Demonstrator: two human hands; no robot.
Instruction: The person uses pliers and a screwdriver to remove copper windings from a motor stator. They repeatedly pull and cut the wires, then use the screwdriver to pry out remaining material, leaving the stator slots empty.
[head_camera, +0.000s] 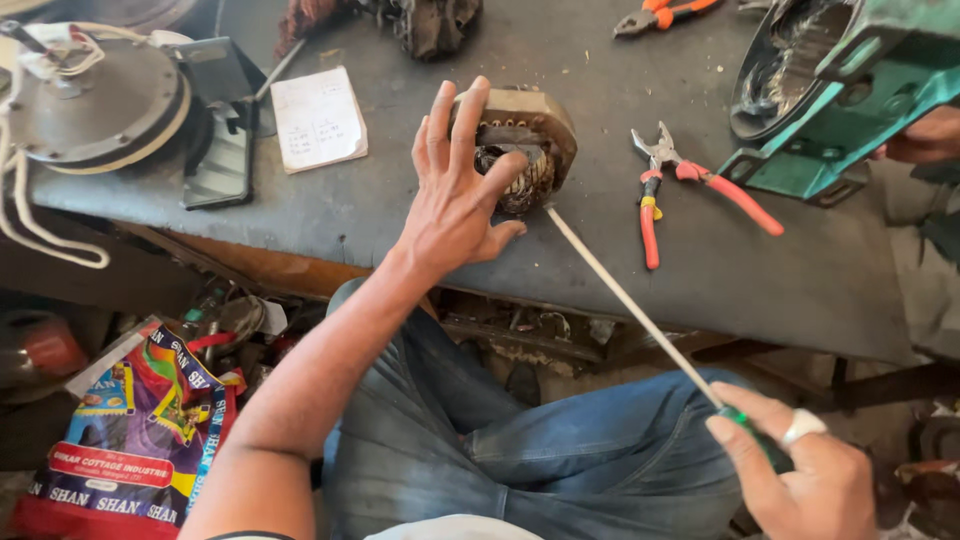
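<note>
Head view, hands: the left hand lies flat and spread on the motor stator, fingers splayed over its top, thumb by the windings, steadying rather than gripping it. The right hand, at 4 o'clock in the view, is clenched around the green handle of a long thin rod.
Motor stator: near the centre of the grey workbench, a squarish metal block, rusty brown, with coiled copper wire in its round core.
Rod: pale, straight, running diagonally from the right hand up to the stator's lower edge, its tip touching or just beside it.
Packages and labels: at 8 o'clock, below the bench, a glossy printed bag in red, purple and yellow; at 11 o'clock from the stator, a small white paper with handwriting, lying flat.
Other things: red-and-yellow-handled pliers at 3 o'clock from the stator; a teal metal housing at 2 o'clock; a round grey motor cover at 10 o'clock.
</note>
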